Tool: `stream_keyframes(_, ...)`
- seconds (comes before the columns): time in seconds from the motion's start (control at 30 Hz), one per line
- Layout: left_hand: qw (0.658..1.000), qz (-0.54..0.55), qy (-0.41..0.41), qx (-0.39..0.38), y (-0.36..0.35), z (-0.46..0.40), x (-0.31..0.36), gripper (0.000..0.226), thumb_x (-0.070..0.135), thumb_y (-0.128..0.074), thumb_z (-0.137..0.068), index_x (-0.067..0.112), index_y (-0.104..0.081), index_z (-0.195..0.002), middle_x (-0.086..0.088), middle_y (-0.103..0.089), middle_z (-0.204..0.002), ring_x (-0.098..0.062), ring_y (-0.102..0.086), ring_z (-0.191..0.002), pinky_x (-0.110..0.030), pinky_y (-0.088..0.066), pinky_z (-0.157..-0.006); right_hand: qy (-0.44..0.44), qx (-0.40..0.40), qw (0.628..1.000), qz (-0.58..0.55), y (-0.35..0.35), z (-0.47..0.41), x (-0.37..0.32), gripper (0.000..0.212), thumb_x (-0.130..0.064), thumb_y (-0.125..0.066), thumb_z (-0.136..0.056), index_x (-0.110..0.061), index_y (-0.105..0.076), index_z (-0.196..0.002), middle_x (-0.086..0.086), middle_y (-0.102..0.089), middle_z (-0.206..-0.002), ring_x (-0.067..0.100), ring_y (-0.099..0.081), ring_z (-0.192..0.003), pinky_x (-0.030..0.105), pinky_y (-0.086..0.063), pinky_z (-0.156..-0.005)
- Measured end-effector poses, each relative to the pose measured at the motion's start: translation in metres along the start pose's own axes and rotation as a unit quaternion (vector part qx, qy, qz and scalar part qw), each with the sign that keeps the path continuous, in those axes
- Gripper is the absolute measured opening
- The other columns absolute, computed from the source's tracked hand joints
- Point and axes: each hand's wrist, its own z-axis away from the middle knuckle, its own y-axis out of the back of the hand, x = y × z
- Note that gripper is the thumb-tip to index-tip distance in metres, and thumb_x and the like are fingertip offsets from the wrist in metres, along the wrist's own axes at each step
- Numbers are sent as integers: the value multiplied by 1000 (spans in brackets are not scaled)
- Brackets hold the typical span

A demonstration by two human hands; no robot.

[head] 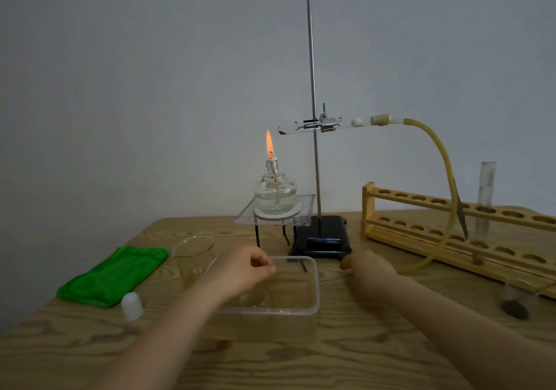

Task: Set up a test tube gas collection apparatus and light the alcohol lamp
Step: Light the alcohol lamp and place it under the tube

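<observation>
Left hand [245, 266] hovers over the far-left corner of the clear plastic tub [313, 305], fingers curled w/ thumb and forefinger tips pinched together; can't tell if anything is held between them. Right hand [365, 267] sits near the stand base [323, 233], knuckles up, fingers curled under at the base's near-right corner; grip hidden, so can't tell if it holds anything.

Head view, center: alcohol lamp [275, 194] is lit, orange flame [269, 144] upright, lamp on a white pad on wire gauze [304, 209] atop a tripod. Just right of it the stand rod [311, 88] rises from the black base. Clamp [326, 124] holds the test tube [288, 127] approx horizontal, closed end up and right of the flame, not directly over it. Stoppered mouth at right joins the yellow rubber hose [439, 160], which arcs down to the counter [331, 359] near the right hand.

Right: wooden tube rack [421, 209] w/ one upright tube [486, 197]. Left: green cloth [114, 272], glass beaker [192, 257], white lamp cap [131, 305].
</observation>
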Motion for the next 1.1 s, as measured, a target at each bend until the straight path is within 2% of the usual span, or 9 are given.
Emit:
stream_keyframes(0.13, 1000, 2, 3, -11, 1, 1, -3, 7, 37, -67, -81, 41, -62, -78, 21, -64, -85, 4, -58, -84, -23, -50, -81, 16, 10, 999, 28, -4, -2, 2, 32, -15, -54, -92, -22, -59, -122, 1, -60, -114, 14, -60, -95, 29, -54, -83)
stream_keyframes(0.37, 999, 25, 10, -30, 6, 4, -8, 10, 37, -72, -77, 34, -66, -84, 17, -66, -88, 2, -60, -84, -14, -47, -72, 38, 43, 996, 63, -11, -5, 3, 23, -22, -53, -93, -20, -63, -114, 1, -53, -115, 14, -54, -97, 26, -50, -84)
stream_keyframes(0.53, 998, 40, 8, -53, 9, 8, -15, 17, 40, -75, -73, 32, -68, -86, 14, -68, -88, 2, -62, -84, -15, -50, -76, 57, 40, 996, 55, -9, -3, 0, 21, -23, -53, -93, -21, -59, -113, 1, -52, -115, 14, -52, -100, 28, -48, -88)
stream_keyframes(0.73, 997, 39, 10, -65, 12, 11, -18, 20, 39, -77, -71, 34, -67, -88, 14, -68, -90, 0, -63, -86, -19, -51, -81, 64, 22, 998, -4, 7, -2, 8, 13, -22, -54, -91, -25, -54, -104, -3, -59, -100, 13, -58, -89, 28, -52, -82)
stream_keyframes(0.87, 997, 33, 15, -73, 14, 11, -19, 22, 39, -78, -69, 36, -66, -87, 13, -68, -92, -1, -63, -88, -25, -53, -87, 72, 47, 996, -24, 22, -4, 15, 11, -20, -49, -94, -24, -54, -103, -2, -60, -93, 14, -59, -84, 26, -52, -78)
stream_keyframes(1.1, 997, 28, 18, -74, 12, 14, -22, 18, 34, -80, -68, 40, -65, -75, 13, -69, -89, -3, -64, -88, -30, -53, -88, 122, 82, 985, -93, 52, 5, 8, 12, -18, -49, -96, -23, -56, -105, -5, -62, -93, 14, -63, -87, 27, -54, -80)
